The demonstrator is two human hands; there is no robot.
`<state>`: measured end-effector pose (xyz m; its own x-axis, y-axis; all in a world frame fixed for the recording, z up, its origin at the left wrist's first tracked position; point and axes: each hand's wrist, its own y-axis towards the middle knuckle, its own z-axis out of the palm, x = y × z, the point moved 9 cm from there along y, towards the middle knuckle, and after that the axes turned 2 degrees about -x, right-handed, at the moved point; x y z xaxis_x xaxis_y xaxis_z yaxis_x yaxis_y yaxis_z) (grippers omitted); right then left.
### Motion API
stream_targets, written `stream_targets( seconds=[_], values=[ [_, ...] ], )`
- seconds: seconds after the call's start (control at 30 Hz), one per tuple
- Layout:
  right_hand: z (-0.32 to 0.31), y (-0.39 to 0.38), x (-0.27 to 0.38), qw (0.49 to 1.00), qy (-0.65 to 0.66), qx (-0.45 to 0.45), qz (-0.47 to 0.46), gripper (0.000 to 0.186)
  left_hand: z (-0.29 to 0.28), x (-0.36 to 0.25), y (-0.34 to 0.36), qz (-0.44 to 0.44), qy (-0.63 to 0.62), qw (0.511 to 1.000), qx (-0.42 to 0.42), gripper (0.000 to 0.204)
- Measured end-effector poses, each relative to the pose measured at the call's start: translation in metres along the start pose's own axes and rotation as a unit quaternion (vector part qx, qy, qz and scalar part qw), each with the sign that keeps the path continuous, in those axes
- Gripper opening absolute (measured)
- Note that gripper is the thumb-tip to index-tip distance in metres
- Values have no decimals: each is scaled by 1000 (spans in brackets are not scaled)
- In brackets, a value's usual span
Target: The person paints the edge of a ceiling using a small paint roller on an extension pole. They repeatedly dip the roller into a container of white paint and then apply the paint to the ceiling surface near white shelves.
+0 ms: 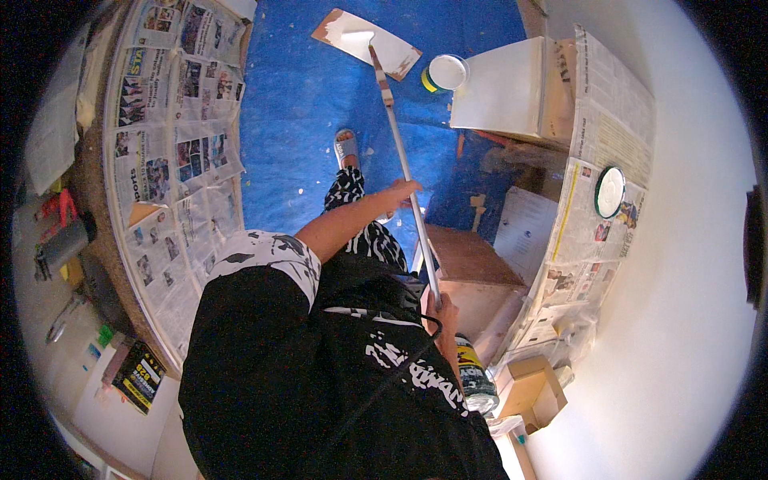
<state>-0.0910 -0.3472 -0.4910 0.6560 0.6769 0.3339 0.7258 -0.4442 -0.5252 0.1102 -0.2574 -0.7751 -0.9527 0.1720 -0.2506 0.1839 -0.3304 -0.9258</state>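
Observation:
I hold a long-handled paint roller [404, 160] at a slant in front of me. My left hand [404, 194] closes around the middle of its pale pole. Lower down, near my body, my right hand [442, 312] grips the pole's end. At the far end, the white roller head [358, 38] rests on a rectangular board [392, 58] coated with white paint, with brown showing at its ends. To the right of the board stands an open paint tub [448, 72] that looks white inside, with a yellow-green label.
A blue sheet [288, 104] covers the floor. Newspaper-covered surfaces line the left [176, 120] and right; a white-coated lid [610, 192] lies on the right one. A white-topped box [498, 88] stands beside the tub. Near my right arm are a paint can [476, 376] and a cardboard box [536, 396].

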Motion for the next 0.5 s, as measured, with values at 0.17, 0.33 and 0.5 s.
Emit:
stream_targets(
  seconds=[0.17,0.33,0.5],
  values=[
    [8,41,18,999,44,18,2,39,-31,-62,9,160,240,953,-90,86],
    [8,12,-6,1000,7,18,21,37,-42,-65,10,143,239,957,-81,84],
    [-3,-43,-23,1000,7,13,26,33,-37,-17,-3,28,112,990,-83,58]
  ],
)
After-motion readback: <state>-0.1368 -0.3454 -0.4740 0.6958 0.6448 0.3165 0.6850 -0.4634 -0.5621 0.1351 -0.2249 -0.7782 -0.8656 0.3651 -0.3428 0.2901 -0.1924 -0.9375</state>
